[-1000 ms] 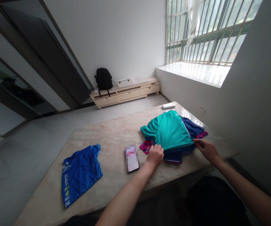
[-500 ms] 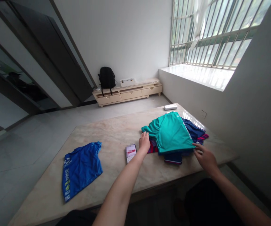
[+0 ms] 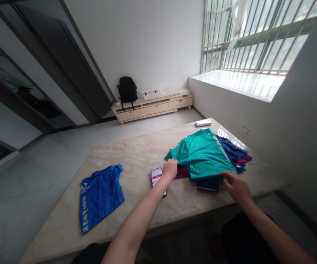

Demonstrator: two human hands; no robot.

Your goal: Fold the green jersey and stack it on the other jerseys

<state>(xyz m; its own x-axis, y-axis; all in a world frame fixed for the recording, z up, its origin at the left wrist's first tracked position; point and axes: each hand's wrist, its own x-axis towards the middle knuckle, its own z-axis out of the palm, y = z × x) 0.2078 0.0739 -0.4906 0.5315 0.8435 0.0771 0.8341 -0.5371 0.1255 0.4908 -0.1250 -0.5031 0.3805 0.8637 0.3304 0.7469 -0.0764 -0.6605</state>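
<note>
A teal shirt (image 3: 205,154) tops a pile of clothes (image 3: 231,153) on the right half of the marble table (image 3: 136,154). My left hand (image 3: 170,169) pinches the teal shirt's left sleeve at the pile's left edge. My right hand (image 3: 236,186) grips the shirt's near right hem. Under the teal shirt lie dark blue garments and a red-and-blue checked piece (image 3: 182,172). A phone (image 3: 156,176) lies flat just left of my left hand. A blue jersey (image 3: 99,196) lies spread on the table's left part.
A white remote-like object (image 3: 204,123) sits at the table's far edge. Beyond the table stand a low cream cabinet (image 3: 153,106) with a black backpack (image 3: 127,90) on it. A barred window (image 3: 254,36) is at the right; a wall runs close along the table's right side.
My left hand moved from the pile's near edge up to the teal shirt's left sleeve. My right hand shifted to the near right hem and closed on it. The view turned slightly left.
</note>
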